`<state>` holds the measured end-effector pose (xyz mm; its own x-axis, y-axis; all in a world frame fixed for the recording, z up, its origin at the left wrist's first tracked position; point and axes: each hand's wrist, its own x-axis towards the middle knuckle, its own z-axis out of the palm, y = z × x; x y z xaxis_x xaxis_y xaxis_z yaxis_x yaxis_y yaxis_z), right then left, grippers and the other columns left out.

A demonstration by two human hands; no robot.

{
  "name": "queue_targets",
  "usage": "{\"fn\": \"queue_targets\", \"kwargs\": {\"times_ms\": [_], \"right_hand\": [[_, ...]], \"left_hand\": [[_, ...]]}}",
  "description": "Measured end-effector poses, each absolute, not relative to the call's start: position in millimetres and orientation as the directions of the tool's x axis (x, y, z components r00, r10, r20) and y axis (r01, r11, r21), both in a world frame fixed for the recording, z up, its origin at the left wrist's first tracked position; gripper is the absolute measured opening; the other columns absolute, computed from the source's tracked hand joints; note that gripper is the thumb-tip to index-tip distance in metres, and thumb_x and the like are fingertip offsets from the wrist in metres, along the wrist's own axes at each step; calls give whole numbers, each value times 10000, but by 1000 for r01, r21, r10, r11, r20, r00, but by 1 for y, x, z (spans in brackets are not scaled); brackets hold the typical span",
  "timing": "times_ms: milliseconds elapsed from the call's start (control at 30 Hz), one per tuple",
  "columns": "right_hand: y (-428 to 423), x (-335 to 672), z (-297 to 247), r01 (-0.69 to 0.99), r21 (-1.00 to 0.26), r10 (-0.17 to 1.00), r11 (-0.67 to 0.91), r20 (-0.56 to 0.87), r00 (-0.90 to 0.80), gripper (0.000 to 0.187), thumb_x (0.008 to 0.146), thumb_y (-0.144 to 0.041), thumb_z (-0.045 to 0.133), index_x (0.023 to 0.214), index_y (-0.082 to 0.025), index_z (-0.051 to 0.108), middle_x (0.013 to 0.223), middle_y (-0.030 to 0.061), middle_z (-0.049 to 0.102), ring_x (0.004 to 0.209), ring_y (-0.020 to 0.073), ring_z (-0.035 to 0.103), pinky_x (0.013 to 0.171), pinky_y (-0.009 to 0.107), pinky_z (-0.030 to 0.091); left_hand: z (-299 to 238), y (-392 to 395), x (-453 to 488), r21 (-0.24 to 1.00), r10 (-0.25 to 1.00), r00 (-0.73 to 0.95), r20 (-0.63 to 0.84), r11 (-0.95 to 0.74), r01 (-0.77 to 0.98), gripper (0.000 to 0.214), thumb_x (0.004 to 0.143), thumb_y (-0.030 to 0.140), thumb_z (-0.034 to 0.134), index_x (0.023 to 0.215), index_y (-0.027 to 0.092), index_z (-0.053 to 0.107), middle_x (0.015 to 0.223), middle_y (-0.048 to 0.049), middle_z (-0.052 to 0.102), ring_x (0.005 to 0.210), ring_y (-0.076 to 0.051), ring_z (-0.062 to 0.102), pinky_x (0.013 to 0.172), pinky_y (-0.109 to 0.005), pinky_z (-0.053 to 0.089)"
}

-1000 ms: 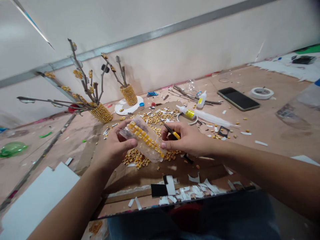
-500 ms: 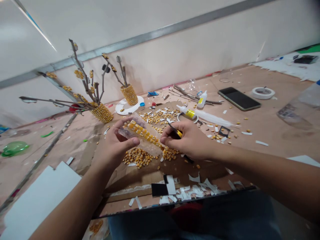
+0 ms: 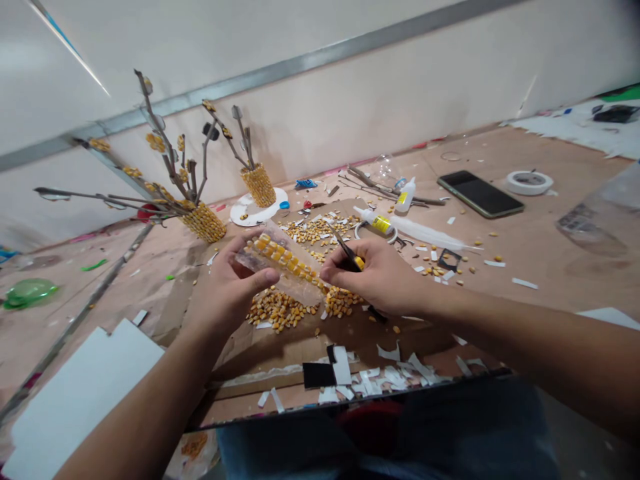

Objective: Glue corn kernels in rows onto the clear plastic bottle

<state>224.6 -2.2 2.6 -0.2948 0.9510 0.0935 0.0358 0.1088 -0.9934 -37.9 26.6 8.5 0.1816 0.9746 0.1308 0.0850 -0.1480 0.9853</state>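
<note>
My left hand (image 3: 240, 273) is closed on one end of a clear plastic strip (image 3: 305, 293). Rows of yellow corn kernels (image 3: 285, 257) run along that strip, tilted down to the right. At its lower right end, the fingertips of my right hand (image 3: 380, 273) touch or pinch it; which one, I cannot tell. Tucked in the same right hand is what looks like a pair of scissors (image 3: 341, 239), dark blades pointing up and left, the handle mostly hidden. Below the strip lies a pile of loose corn kernels (image 3: 280, 310), with another scatter of kernels (image 3: 320, 230) behind it.
Two kernel-covered pots (image 3: 203, 223) (image 3: 259, 187) with branches stand at the back left. Glue bottles (image 3: 406, 195), a phone (image 3: 480, 193) and a tape roll (image 3: 530, 181) lie right. Paper scraps (image 3: 395, 380) line the front edge; white card (image 3: 85, 393) lies left.
Both hands stay nearly where they were, with the plastic strip still between them. The dark blades in my right hand now point further up and show more.
</note>
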Motion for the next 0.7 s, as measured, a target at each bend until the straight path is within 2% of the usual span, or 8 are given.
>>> {"fn": "queue_targets", "kwargs": {"times_ms": [167,333,433,567,700], "right_hand": [[-3,224,5,27,-989,951,144,131,-279,264,800,-413,849,768,-167,759,682,-18,634,637,120,478,642,315,374],[-6,224,5,13,-979,947,203,193,-258,222,834,-367,818,775,-170,734,637,-49,563,594,102,417,621,311,357],[-7,224,4,32,-975,943,220,204,-262,203,867,-360,776,793,-179,724,625,-54,552,583,100,411,604,306,352],[-8,224,3,52,-970,939,238,215,-270,200,891,-359,751,803,-182,719,665,-26,628,599,106,450,595,302,356],[-8,226,4,75,-953,922,293,260,-286,184,898,-334,734,801,-180,712,660,-32,611,624,116,489,626,305,380]], "left_hand": [[9,27,-38,987,969,206,136,-150,54,924,653,509,1024,1442,192,661,949,-84,821,786,-283,780,754,-395,629],[15,24,-26,985,953,249,174,-167,-50,859,654,504,1027,1376,179,695,1120,-137,828,1023,-354,809,921,-448,644],[17,22,-20,986,957,241,164,-152,-67,823,654,494,1026,1345,184,704,1139,-135,828,1044,-368,809,911,-456,657],[17,22,-18,988,963,223,149,-137,-72,800,633,487,1035,1308,205,710,1100,-122,833,1022,-374,812,880,-458,664],[17,23,-17,985,959,226,168,-152,-87,761,622,488,1041,1248,200,719,1105,-123,827,1005,-354,811,884,-448,657]]}}
